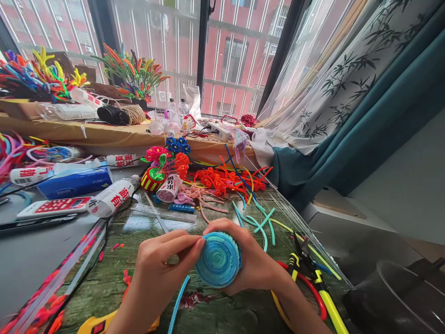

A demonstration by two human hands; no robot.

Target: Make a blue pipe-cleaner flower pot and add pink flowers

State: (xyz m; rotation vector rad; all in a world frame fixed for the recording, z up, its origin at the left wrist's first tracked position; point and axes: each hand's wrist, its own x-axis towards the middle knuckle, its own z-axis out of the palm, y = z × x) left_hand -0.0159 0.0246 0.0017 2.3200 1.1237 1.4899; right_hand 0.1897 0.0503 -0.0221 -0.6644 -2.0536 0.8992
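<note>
Disc of blue coiled fuzzy strips [219, 259], that's the centre of things, held up over the near middle of the green table [135, 260], its round ringed face turned our way. Left hand [163, 260] comes in from nine o'clock, thumb and forefinger pinched together at the disc's upper-left edge; right hand [252, 260] wraps its far side from three, fingers curled around it. At eight o'clock, a loose blue strip [179, 304] lies on the tabletop. Swing to two and there are teal strips [262, 225], crossing one another. Out at three, pliers [304, 269] with yellow-and-black handles lie just beside the right forearm. Up at twelve, a tangle of red-orange fuzzy pieces [219, 181]; at eleven, a printed clear cup [169, 188] sits near a red-and-yellow striped pot [153, 178]. Ten o'clock gives us a labelled bottle [113, 197] on its side, and past it, nearer nine, a red-and-white calculator [57, 207].
</note>
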